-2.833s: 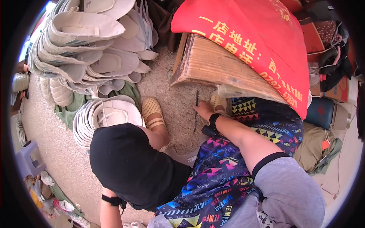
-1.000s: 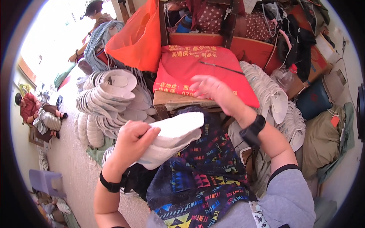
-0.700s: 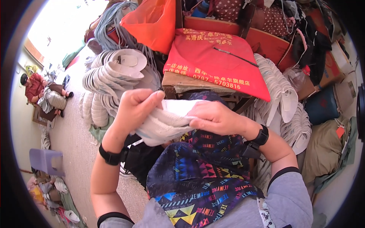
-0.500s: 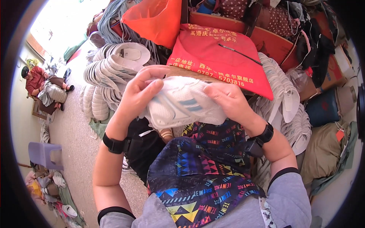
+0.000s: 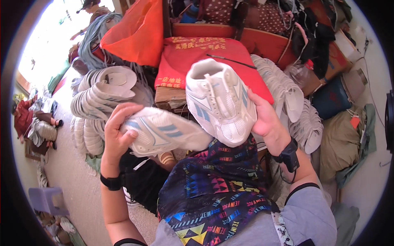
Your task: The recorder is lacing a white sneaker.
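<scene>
My left hand [image 5: 117, 133] is closed round one end of a white shoe upper [image 5: 168, 133] with blue stripes, held sideways with its far end slanting down to the right. A second white shoe upper [image 5: 221, 106], toe toward me and white lacing down its front, is gripped at its right side by my right hand [image 5: 266, 117]. The two uppers overlap or touch near the middle, above my dark patterned apron [image 5: 217, 184]. My left thumb presses on the outer face of the first upper. Part of the right fingers is hidden behind the second.
Nested shoe uppers [image 5: 102, 98] pile up at left; more stacks [image 5: 283, 88] stand at right. Ahead, a red cloth [image 5: 184, 61] covers a wooden surface, with a thin dark tool [image 5: 232, 61] on it. A purple stool [image 5: 48, 201] and a seated person [image 5: 25, 117] are far left.
The uppers, held close together before, are now apart: the right one has come up facing me, the left one has moved left. A second person now shows at the upper left.
</scene>
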`<state>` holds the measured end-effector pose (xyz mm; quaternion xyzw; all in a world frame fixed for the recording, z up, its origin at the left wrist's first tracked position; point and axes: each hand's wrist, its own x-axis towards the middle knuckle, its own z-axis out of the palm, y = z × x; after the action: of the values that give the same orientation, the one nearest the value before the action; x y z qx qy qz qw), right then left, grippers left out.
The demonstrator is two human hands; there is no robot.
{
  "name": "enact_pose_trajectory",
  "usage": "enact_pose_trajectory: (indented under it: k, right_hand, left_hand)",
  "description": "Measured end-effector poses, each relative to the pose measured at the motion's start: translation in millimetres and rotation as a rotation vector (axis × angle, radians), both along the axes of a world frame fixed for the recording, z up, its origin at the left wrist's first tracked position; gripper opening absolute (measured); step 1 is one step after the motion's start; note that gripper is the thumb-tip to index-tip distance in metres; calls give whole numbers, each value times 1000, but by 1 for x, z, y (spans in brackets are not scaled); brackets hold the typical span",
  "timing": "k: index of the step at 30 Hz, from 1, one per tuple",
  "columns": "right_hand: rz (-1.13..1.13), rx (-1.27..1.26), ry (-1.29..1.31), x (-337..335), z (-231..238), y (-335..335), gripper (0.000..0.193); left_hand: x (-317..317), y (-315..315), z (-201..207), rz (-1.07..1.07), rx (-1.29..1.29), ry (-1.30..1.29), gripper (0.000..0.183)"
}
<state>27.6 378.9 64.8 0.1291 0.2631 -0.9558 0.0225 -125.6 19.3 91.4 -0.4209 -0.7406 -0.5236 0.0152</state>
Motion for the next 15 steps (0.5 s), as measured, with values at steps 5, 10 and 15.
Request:
enact_pose_trajectory:
  k: [5,10,15]
  right_hand:
    - [-59,-115,-229,49,-51,10,45]
    - [-164,-137,-269,68,-83,11,44]
    - [-215,-3,-379,77,-86,11,43]
  left_hand:
    - [-9,17,-29,-9,-555,472,33]
    - [4,64,-81,-203,-639,528,32]
    - [-3,84,-115,-225,-612,396,30]
